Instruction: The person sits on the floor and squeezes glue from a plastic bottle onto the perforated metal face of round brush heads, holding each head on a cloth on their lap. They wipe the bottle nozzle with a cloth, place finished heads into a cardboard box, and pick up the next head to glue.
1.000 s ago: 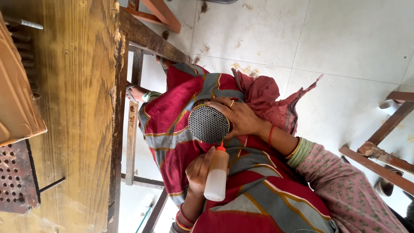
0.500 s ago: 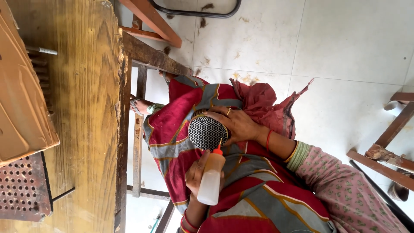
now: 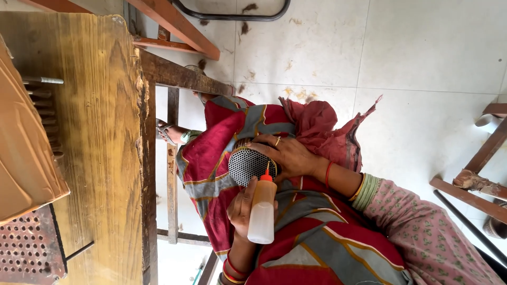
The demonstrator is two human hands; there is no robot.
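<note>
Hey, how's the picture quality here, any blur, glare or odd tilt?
Head view: turned sideways, soft even daylight, no hard shadows; perforated round part and squeeze bottle in sharp focus; white floor tiles bright but not blown out; no glare or motion blur.

Left hand (image 3: 244, 203) tips squeeze bottle (image 3: 262, 211) onto perforated disc (image 3: 248, 166).
</note>
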